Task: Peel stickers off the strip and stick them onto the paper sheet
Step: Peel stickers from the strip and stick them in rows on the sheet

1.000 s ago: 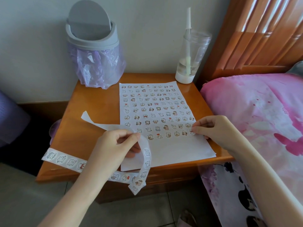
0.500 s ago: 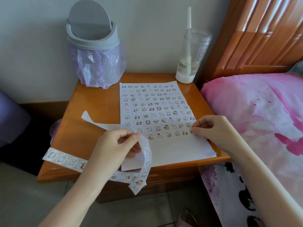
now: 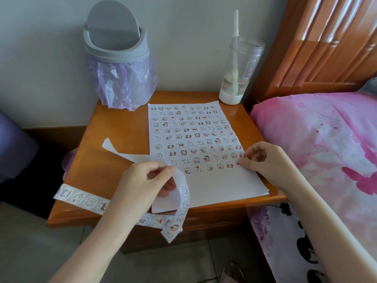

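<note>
sticker held at the right edge of the sheet, strip gripped over the front edge

the paper sheet (image 3: 220, 184) is laid lengthwise on the right half of the nightstand (image 3: 114, 123), reaching from near the back edge to the front edge. its far part is filled with rows of small cartoon stickers; its near part is bare white.

the right hand (image 3: 263, 158) is set at the sheet's right edge, level with the nearest row. its fingers are curled, and thumb and forefinger are closed together on a small sticker (image 3: 238, 164) that touches the paper.

the left hand (image 3: 142, 180) is held above the front edge, beside the sheet's near left corner. its thumb and curled fingers are clamped on the strip (image 3: 81, 198). from this grip a bare white length is laid back across the middle of the nightstand. the sticker-bearing length is looped down over the front edge, folded back, and carried along that edge towards the front left corner.

a grey swing-lid bin (image 3: 118, 58) lined with a lilac bag is stood at the back left corner. a clear cup (image 3: 238, 66) with a straw is stood at the back right corner. a pink bedcover (image 3: 326, 139) is seen beside the right edge.
</note>
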### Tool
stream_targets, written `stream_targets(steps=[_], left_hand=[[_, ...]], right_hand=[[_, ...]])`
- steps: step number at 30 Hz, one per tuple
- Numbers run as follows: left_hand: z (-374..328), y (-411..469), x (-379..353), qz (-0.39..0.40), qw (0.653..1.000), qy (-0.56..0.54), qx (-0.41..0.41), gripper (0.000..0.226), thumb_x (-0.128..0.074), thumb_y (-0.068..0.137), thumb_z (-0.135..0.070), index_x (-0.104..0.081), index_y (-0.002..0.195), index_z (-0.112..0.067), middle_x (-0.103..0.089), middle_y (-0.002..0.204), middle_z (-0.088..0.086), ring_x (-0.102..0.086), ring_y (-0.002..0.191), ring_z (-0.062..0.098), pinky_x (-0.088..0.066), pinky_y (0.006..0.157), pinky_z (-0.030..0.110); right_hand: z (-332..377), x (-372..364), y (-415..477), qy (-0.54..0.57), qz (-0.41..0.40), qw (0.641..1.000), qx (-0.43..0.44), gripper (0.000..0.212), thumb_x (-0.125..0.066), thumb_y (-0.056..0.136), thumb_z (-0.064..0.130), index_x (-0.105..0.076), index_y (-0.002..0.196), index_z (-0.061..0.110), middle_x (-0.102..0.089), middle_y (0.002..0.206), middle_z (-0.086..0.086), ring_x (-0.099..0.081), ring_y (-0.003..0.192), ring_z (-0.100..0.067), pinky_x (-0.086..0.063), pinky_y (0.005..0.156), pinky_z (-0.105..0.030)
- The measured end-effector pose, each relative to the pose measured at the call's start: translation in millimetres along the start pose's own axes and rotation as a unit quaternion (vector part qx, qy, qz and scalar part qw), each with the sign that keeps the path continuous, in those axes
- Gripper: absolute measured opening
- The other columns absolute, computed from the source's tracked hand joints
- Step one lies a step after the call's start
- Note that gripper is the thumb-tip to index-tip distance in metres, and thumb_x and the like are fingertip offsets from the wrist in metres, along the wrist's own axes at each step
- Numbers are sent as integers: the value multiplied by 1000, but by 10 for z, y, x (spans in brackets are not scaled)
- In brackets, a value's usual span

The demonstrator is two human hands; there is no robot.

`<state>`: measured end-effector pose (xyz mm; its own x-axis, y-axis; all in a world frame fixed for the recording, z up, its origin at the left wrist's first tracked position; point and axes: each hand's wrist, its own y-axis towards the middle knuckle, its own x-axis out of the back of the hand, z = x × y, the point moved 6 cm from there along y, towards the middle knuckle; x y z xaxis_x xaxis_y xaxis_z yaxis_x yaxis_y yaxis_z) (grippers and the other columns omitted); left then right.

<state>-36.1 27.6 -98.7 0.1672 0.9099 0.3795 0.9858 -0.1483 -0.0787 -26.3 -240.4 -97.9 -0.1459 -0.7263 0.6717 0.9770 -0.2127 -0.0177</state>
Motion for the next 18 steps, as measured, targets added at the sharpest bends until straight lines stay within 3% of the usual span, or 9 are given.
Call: stream_targets(steps=[6, 11, 14, 18], left_hand=[[28, -1, 11, 0, 1000, 0, 10, 16, -58, 89, -27, -69, 77, -24, -71, 67, -11, -67, 64, -2, -46, 50, 5], [18, -8, 30, 12, 999, -25, 21, 15, -58, 89, -26, -70, 80, -24, -73, 72, -9, -69, 67, 4, -56, 59, 15], [-26, -32, 51, 12, 998, -60, 29, 15, -58, 89, -24, -71, 81, -21, -73, 74, -10, -69, 66, 4, -53, 53, 12], [-83, -74, 84, 2, 995, -98, 36, 16, -58, 89, -24, -70, 81, -18, -74, 72, -5, -70, 64, 8, -56, 53, 16]], right_hand=[[-39, 42, 26, -16, -29, 999, -6, 10, -71, 80, 14, -62, 82, 19, -64, 87, -11, -53, 74, -18, -43, 63, -23], [262, 79, -91, 64, -92, 992, 58, 5, -66, 84, 14, -63, 85, 18, -64, 75, 6, -56, 62, 3, -45, 59, -12], [597, -140, -279, 108, -18, 986, 122, 7, -59, 89, 19, -63, 89, 25, -67, 78, 9, -59, 65, 2, -46, 57, -12], [889, -549, -608, 110, 126, 975, 147, 14, -61, 85, 33, -63, 97, 26, -69, 87, 11, -65, 79, -6, -55, 70, -23]])
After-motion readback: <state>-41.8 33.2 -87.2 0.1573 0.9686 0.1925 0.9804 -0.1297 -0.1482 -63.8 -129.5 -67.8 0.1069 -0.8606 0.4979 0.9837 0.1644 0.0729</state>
